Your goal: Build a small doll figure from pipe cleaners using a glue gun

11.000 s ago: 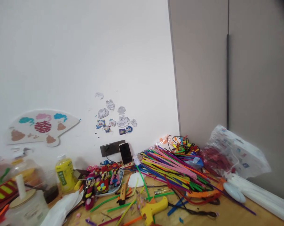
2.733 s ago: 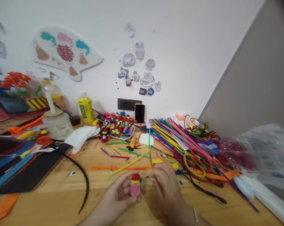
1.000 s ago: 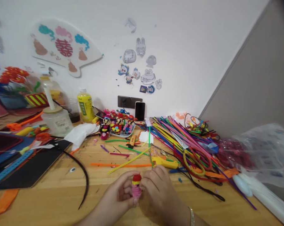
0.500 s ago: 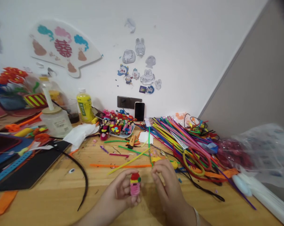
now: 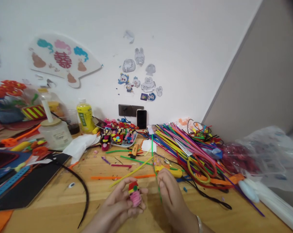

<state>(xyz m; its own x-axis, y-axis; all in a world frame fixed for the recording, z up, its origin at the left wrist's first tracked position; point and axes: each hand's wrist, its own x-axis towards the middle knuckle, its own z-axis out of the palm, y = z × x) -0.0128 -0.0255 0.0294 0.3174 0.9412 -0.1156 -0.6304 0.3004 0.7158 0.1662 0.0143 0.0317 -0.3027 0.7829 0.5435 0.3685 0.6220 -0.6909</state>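
My left hand (image 5: 123, 202) is closed around a small pipe-cleaner figure (image 5: 135, 194), held upright and slightly tilted above the table. The figure has a ribbed pink body, a yellow band, a red top and a round green spot. To its right, my right hand (image 5: 169, 191) has its fingers curled together. A long green pipe cleaner (image 5: 152, 145) runs down to these fingers, and its lower end shows beside them; the grip itself is partly hidden. Just behind the right hand lies a tool with a yellow handle (image 5: 175, 173).
Finished figures (image 5: 119, 134) crowd a tray at the back, near a phone (image 5: 141, 119). Scissors (image 5: 200, 174) rest by a large pile of pipe cleaners (image 5: 173, 136). A glass jar (image 5: 55, 134) and yellow bottle (image 5: 84, 116) stand left; plastic bags (image 5: 265, 155) lie right.
My left hand has turned the figure, which now leans and shows its green spot more to the front. My right fingers have closed further, and the green pipe cleaner now shows below them. The view tilted slightly.
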